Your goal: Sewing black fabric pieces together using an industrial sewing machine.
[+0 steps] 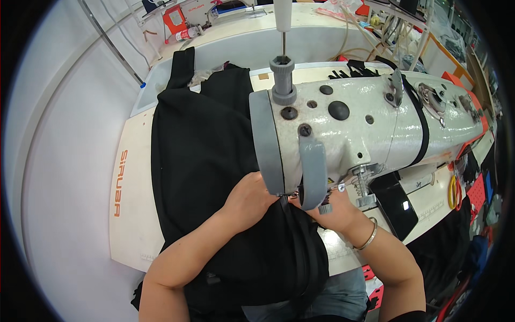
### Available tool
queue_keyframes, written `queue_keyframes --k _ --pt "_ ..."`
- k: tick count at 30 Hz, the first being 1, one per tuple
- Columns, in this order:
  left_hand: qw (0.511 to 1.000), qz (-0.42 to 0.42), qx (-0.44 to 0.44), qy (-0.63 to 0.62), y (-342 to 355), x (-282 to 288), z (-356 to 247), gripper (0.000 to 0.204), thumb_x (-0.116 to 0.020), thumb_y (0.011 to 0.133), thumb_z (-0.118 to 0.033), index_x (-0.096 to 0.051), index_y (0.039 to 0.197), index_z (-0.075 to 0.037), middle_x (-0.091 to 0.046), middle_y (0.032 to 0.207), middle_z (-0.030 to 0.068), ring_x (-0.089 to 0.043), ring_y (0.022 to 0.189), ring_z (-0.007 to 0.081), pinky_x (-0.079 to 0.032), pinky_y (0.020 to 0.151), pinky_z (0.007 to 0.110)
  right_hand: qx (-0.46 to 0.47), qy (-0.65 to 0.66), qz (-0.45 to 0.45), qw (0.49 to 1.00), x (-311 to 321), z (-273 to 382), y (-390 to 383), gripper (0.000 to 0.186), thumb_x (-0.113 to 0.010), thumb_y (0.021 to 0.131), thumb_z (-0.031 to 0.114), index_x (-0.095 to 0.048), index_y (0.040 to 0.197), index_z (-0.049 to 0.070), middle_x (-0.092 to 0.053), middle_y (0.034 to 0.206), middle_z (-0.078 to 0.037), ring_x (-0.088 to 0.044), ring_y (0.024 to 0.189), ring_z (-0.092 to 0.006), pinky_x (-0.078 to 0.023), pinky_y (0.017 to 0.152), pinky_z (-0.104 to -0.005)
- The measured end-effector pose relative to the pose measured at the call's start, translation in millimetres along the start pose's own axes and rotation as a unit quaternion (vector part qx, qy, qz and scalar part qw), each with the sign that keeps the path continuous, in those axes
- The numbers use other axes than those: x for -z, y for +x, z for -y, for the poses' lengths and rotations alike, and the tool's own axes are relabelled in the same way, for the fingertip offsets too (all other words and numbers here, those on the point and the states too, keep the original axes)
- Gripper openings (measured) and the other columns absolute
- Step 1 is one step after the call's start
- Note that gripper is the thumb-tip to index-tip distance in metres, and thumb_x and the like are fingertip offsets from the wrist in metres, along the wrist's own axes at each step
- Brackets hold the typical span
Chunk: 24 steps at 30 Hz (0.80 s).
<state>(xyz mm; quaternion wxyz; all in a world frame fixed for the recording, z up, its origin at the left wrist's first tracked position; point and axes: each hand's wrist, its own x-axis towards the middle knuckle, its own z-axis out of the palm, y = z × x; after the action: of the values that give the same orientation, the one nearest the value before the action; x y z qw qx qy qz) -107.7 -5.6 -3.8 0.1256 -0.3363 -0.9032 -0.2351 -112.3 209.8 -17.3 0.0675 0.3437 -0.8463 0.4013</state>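
A white sewing machine (pixel 343 123) with grey end parts stands over black fabric (pixel 204 134), which spreads across the left of the pale worktable (pixel 131 188) and hangs over its front edge. My left hand (pixel 249 201) rests on the fabric just left of the needle area, fingertips hidden behind the machine head. My right hand (pixel 332 212) is at the right of the presser area, mostly behind the grey guard, its fingers hidden. Between my hands runs a black strip (pixel 295 231) of the fabric. What either hand grips, I cannot tell. A metal bracelet circles my right wrist.
A black phone (pixel 391 204) lies right of my right hand, with yellow-handled scissors (pixel 455 188) beyond it. Another pale machine table (pixel 241 19) with a red bottle (pixel 185 35) is behind. A white partition (pixel 70 161) runs along the left; clutter fills the far right.
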Motion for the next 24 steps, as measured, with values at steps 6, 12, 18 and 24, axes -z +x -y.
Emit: queue_keyframes --k 6,12,18,24 --pt "1.0 0.014 0.02 0.008 -3.9 8.2 -2.3 0.016 -0.059 0.086 -0.01 -0.069 0.098 -0.008 -0.065 0.102 0.0043 -0.06 0.101 0.0231 -0.049 0.088 0.036 0.002 0.025 -0.009 1.0 2.2 -1.1 -1.5 0.014 -0.072 0.084 0.018 -0.071 0.093 0.008 -0.071 0.087 -0.01 -0.068 0.081 -0.0271 -0.053 0.072 -0.0367" --pt "0.993 0.02 -0.112 0.041 -11.6 13.7 0.0 0.015 -0.06 0.086 -0.011 -0.065 0.1 -0.007 -0.065 0.099 0.0032 -0.06 0.098 0.0229 -0.048 0.087 0.036 0.038 -0.053 0.014 0.998 4.5 -2.8 -3.6 0.014 -0.066 0.083 0.017 -0.072 0.094 0.012 -0.072 0.088 -0.008 -0.069 0.08 -0.0264 -0.053 0.072 -0.0374" --pt "0.993 0.039 -0.097 0.055 -16.7 11.9 -2.8 0.013 -0.063 0.085 -0.011 -0.066 0.097 -0.008 -0.064 0.092 0.0039 -0.06 0.093 0.0222 -0.048 0.086 0.034 0.037 -0.073 -0.022 0.996 4.7 0.9 -5.5 0.02 -0.066 0.079 0.016 -0.075 0.097 0.02 -0.07 0.082 -0.003 -0.067 0.075 -0.0246 -0.051 0.068 -0.0388" --pt "0.995 0.035 -0.074 0.053 -15.8 12.8 -6.8 0.013 -0.063 0.085 -0.012 -0.067 0.097 -0.008 -0.064 0.096 0.0032 -0.06 0.096 0.0224 -0.048 0.087 0.035 -0.004 -0.158 0.054 0.986 3.9 -3.2 -9.5 0.019 -0.063 0.086 0.034 -0.072 0.103 0.029 -0.072 0.094 0.001 -0.068 0.082 -0.025 -0.049 0.069 -0.0386"
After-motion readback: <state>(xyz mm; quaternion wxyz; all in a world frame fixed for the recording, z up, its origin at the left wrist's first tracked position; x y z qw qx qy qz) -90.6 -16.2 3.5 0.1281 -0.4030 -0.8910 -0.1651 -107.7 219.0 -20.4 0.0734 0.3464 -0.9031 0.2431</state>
